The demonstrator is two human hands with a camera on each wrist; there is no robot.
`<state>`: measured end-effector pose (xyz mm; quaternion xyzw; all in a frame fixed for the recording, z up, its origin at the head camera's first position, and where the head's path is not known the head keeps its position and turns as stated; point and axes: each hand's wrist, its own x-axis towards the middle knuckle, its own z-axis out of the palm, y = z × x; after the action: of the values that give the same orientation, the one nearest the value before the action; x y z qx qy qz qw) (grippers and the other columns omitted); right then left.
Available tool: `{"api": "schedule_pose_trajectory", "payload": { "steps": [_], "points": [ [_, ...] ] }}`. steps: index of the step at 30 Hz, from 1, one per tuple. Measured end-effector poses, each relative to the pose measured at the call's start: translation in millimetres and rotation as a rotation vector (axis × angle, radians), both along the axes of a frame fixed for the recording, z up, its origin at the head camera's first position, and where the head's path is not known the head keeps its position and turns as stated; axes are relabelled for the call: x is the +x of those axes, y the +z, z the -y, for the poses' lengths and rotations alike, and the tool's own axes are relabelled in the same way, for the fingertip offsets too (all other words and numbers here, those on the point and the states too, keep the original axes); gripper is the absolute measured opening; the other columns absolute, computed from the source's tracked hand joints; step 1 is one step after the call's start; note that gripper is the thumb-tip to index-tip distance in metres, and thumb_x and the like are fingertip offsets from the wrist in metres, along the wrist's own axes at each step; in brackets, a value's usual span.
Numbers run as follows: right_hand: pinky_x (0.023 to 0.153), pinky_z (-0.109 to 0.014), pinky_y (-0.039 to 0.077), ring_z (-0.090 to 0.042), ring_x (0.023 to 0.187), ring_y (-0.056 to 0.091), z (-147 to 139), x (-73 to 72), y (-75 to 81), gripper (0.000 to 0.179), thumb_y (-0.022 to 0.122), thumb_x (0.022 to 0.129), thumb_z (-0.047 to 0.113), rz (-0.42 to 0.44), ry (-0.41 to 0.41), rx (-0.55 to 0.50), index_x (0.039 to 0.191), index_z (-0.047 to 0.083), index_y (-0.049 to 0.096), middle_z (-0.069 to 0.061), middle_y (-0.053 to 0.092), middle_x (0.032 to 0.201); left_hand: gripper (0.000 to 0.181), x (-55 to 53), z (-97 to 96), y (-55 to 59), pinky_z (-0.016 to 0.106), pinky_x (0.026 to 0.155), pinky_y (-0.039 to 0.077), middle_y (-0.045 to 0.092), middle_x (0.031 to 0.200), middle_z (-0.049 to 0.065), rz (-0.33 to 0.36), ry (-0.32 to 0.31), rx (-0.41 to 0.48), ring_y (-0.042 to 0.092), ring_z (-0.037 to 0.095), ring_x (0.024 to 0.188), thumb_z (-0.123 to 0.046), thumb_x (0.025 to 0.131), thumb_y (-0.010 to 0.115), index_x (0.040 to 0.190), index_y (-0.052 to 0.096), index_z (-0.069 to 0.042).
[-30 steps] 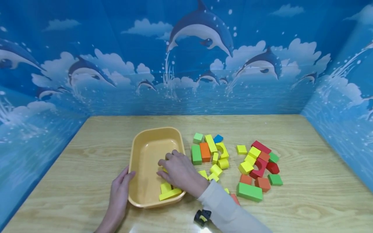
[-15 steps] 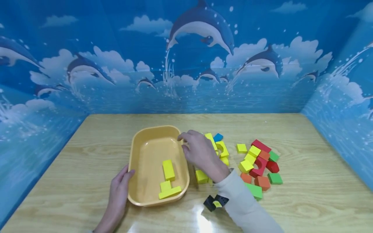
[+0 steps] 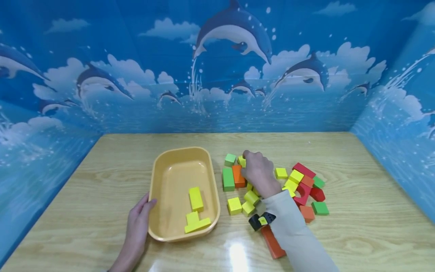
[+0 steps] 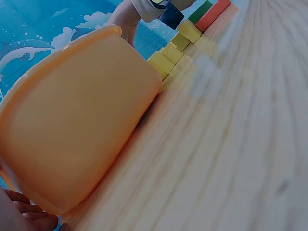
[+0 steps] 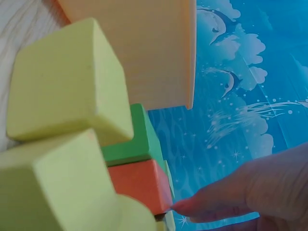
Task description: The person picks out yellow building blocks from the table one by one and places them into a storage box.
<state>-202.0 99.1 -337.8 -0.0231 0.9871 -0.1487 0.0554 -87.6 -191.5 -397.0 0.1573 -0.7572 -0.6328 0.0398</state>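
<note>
My left hand (image 3: pixel 137 223) grips the left side of a tan plastic tub (image 3: pixel 156 177), thumb over the rim; its curled fingers show at the tub's lower outside in the left wrist view. Inside the tub lie a few yellow blocks (image 3: pixel 196 199). My right hand (image 3: pixel 259 170) reaches down over a long yellow block (image 3: pixel 241 161), fingertips right at it. The hand covers most of that block, and I cannot tell if it is pinched. In the right wrist view the thumb (image 5: pixel 192 207) is beside an orange block (image 5: pixel 144 185).
Green blocks (image 3: pixel 228 179) stand left of the right hand, with yellow cubes (image 3: pixel 234 206) nearer me. A mixed cluster with a red arch (image 3: pixel 303 193) lies further right. Under the right sleeve is a long red-orange block (image 3: pixel 273 243). A dolphin-print backdrop (image 3: pixel 217 75) surrounds the wooden table.
The right hand has left the tub, where a yellow block now shows, and moved right over the loose blocks to the long yellow one. The left hand stays at the tub.
</note>
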Motion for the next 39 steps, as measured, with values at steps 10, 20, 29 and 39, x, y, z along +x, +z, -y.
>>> {"api": "schedule_pose_trajectory", "payload": {
  "steps": [10, 20, 29, 39],
  "points": [
    [0.065, -0.047, 0.052, -0.028, 0.07, 0.059, -3, -2.1, -5.8, 0.023, 0.065, 0.087, 0.014, 0.011, -0.026, 0.04, 0.107, 0.004, 0.066, -0.015, 0.067, 0.096, 0.048, 0.7, -0.5, 1.3, 0.003, 0.084, 0.04, 0.043, 0.145, 0.021, 0.001, -0.008, -0.006, 0.053, 0.009, 0.115, -0.019, 0.101, 0.042, 0.145, 0.037, 0.0],
    [0.059, -0.042, 0.052, -0.025, 0.064, 0.056, -3, -0.5, -7.6, 0.017, 0.068, 0.087, 0.016, 0.029, -0.035, 0.075, 0.095, 0.003, 0.062, -0.01, 0.057, 0.078, 0.049, 1.1, -0.5, 0.8, 0.003, 0.083, 0.041, 0.042, 0.145, 0.021, 0.003, -0.011, -0.003, 0.053, 0.015, 0.118, -0.02, 0.101, 0.042, 0.146, 0.036, 0.0],
    [0.061, -0.041, 0.048, -0.026, 0.07, 0.054, -2, -0.5, -9.4, 0.02, 0.071, 0.084, 0.02, 0.075, -0.026, 0.059, 0.095, 0.006, 0.063, -0.01, 0.055, 0.082, 0.049, 1.6, -1.6, 0.5, 0.006, 0.081, 0.044, 0.046, 0.141, 0.025, -0.007, -0.011, 0.029, 0.055, -0.011, 0.091, -0.02, 0.101, 0.042, 0.145, 0.038, 0.0],
    [0.045, -0.027, 0.043, -0.02, 0.056, 0.051, 4, 14.1, 9.0, 0.022, 0.069, 0.082, 0.011, -0.094, 0.022, -0.118, 0.1, -0.002, 0.068, -0.015, 0.064, 0.082, 0.048, 1.4, -1.0, 0.6, 0.005, 0.083, 0.042, 0.045, 0.142, 0.023, 0.004, -0.009, 0.01, 0.056, -0.001, 0.103, -0.02, 0.101, 0.043, 0.145, 0.038, -0.001]
  ]
}}
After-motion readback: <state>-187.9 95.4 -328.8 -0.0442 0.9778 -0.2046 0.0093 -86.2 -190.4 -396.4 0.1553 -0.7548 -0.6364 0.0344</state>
